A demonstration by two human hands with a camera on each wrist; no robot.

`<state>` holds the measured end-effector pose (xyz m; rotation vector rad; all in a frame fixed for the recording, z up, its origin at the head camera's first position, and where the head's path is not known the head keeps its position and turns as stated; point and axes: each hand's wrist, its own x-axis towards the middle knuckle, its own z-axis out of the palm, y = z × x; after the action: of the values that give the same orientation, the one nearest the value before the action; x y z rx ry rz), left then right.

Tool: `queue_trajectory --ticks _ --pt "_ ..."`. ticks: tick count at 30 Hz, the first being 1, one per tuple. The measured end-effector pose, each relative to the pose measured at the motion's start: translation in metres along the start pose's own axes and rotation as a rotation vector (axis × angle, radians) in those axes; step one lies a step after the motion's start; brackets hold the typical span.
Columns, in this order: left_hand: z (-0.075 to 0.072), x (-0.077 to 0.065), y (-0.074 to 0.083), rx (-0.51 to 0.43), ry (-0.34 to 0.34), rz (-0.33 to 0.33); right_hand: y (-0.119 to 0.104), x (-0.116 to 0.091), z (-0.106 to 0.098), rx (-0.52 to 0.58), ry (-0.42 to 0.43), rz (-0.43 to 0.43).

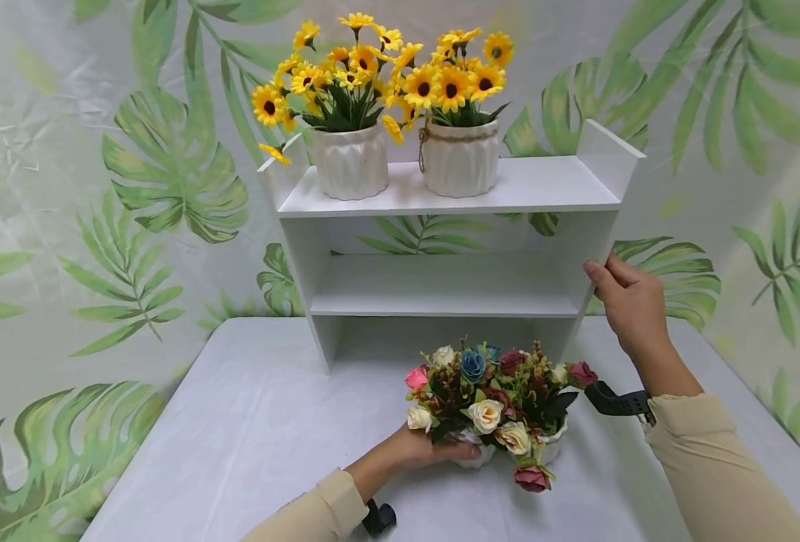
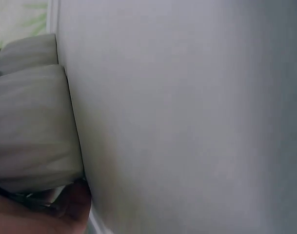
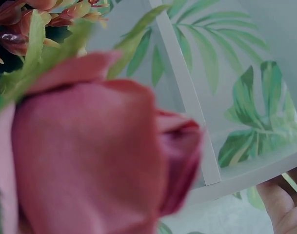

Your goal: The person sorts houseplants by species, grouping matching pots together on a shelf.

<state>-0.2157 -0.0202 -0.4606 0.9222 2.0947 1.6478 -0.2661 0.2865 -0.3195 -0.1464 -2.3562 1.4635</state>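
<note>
My left hand [image 1: 427, 449] grips a white flower pot [image 1: 479, 455] of artificial roses low at its left side, with the thumb across the front. Cream, blue and pink roses [image 1: 485, 415] spread over it and hide most of the pot. A second white pot [image 1: 554, 443] stands close on its right, its flowers mingling with the first. My right hand [image 1: 633, 297] pinches the right side panel of a white shelf unit [image 1: 450, 286] between thumb and fingers. In the right wrist view, a dusky pink rose [image 3: 94, 156] fills the foreground, and my fingers [image 3: 277, 202] hold the panel's edge.
Two white pots of yellow sunflowers, a left one [image 1: 351, 162] and a right one [image 1: 462, 158], stand on the top shelf. The shelf unit stands toward the back of a white-covered table [image 1: 237, 421]. Behind hangs a leaf-patterned cloth [image 1: 176, 158].
</note>
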Motion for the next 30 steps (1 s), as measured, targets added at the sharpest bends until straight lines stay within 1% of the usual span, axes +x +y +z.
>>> queue_trajectory --ticks 2,5,7,11,13,17,21,22,27,30 --pt "0.0 0.002 -0.001 -0.018 -0.006 0.038 0.0 -0.001 0.0 0.0 0.003 0.001" --pt "0.001 0.003 -0.001 -0.004 0.012 0.046 0.0 -0.001 -0.001 -0.001 0.009 -0.007" --pt "0.001 0.004 -0.001 0.006 0.031 0.04 0.0 0.0 -0.001 -0.004 0.013 -0.013" --pt "0.001 0.002 -0.001 0.01 0.057 0.0 -0.001 -0.001 0.0 -0.004 0.013 -0.015" --pt "0.001 0.001 -0.001 0.009 0.072 -0.009 -0.001 -0.001 0.001 -0.007 0.009 -0.013" --pt "-0.001 -0.005 0.001 0.014 0.137 -0.051 -0.002 -0.002 0.001 -0.017 0.008 -0.008" --pt "-0.009 -0.013 0.005 0.054 0.208 -0.118 -0.003 -0.001 0.0 -0.024 0.018 -0.009" --pt "-0.011 -0.016 0.006 0.065 0.218 -0.124 -0.003 -0.001 0.0 -0.025 0.019 -0.01" --pt "-0.021 -0.027 0.01 0.141 0.268 -0.117 -0.001 0.0 0.001 -0.024 0.013 -0.017" --pt "-0.025 -0.032 0.012 0.146 0.291 -0.093 0.001 0.0 0.0 -0.035 0.002 -0.02"
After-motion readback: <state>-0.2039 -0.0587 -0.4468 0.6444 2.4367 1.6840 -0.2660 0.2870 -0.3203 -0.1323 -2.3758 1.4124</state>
